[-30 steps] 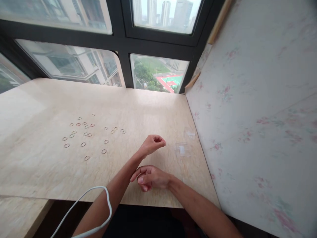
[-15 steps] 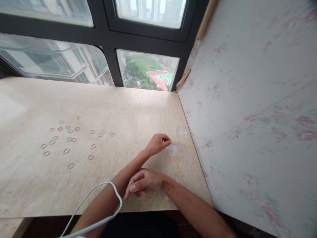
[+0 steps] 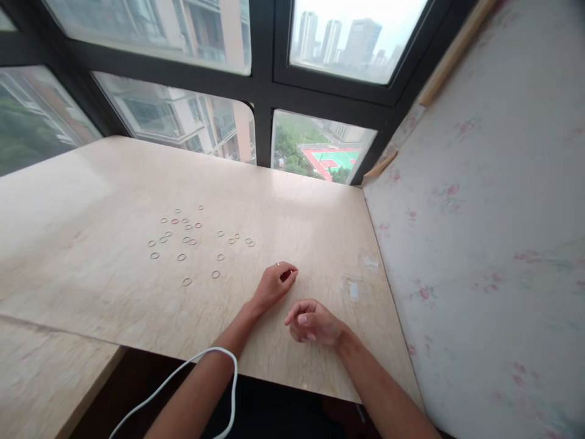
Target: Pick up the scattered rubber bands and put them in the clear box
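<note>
Rings (image 3: 181, 260) well inside tabletop (image 3: 311, 225) edges, free room toward left hand (image 3: 273, 288), grip pinched together; right hand (image 3: 317, 323) loosely curled.

Soft daylight from the windows (image 3: 342, 39), pale glare on the tabletop (image 3: 301, 207), wide-angle stretch toward the edges

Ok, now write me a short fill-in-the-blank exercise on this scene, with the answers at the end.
1. The rings lie to the ____ of the left hand.
2. The clear box lies to the ____ of the right hand.
3. The cable is coloured ____.
4. The wall is patterned with ____.

Missing words: left; right; white; flowers.
</note>
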